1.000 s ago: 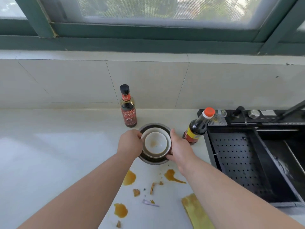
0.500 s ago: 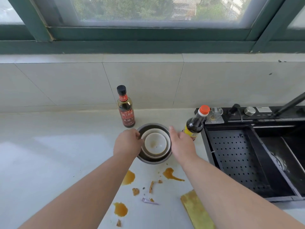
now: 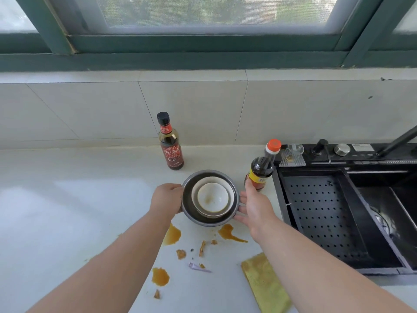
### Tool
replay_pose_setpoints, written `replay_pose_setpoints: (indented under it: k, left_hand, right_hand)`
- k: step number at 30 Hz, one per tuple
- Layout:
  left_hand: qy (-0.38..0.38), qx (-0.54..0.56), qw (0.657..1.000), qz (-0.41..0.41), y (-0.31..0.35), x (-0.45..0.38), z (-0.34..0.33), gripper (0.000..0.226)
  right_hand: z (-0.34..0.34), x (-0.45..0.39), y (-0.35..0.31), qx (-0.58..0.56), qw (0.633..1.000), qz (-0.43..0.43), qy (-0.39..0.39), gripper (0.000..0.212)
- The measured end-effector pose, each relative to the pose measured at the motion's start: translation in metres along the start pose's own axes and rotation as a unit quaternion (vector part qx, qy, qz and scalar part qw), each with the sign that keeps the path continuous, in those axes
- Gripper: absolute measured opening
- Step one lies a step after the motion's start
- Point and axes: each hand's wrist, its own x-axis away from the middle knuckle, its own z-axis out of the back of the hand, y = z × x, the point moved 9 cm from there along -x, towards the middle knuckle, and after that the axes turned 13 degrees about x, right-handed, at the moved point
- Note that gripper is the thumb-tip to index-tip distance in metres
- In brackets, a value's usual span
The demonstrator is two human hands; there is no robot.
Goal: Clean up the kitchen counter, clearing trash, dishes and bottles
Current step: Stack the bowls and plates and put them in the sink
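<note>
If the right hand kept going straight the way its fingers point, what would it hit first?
Probably the orange-capped bottle, standing just beyond the right hand, whose fingertips lie beside the metal bowl; depth is hard to judge.

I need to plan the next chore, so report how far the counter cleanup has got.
Done: the two white bowls are nested in the metal bowl. In hand: both hands, left hand and right hand, are at that stack's sides. Left: two sauce bottles, black-capped and orange-capped, brown spills, scraps and the yellow cloth remain on the counter.
</note>
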Motion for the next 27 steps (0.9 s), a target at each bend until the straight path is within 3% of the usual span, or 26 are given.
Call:
replay_pose_setpoints:
  k: [8, 16, 22, 27]
  left_hand:
    - [0.036, 0.027, 0.999, -0.016, -0.032, 0.075, -0.039, 0.017]
    - [0.062, 0.08, 0.995, -0.01, -0.063, 0.157, -0.154, 0.017]
    - [0.002, 0.055, 0.998, -0.018, -0.056, 0.167, -0.259, 0.025]
    - [-0.029, 0.025, 0.999, -0.021, -0.029, 0.151, -0.328, 0.021]
  right_hand:
    - [0.077, 0.011, 0.027, 0.01, 1.0, -0.004, -0.015, 0.048]
    - [0.219, 0.006, 0.039, 0.038, 0.999, 0.004, -0.032, 0.049]
    - [0.313, 0.001, 0.018, 0.049, 0.999, 0.009, 0.008, 0.047]
    - [0.346, -0.035, 0.015, 0.025, 0.999, 0.006, 0.024, 0.051]
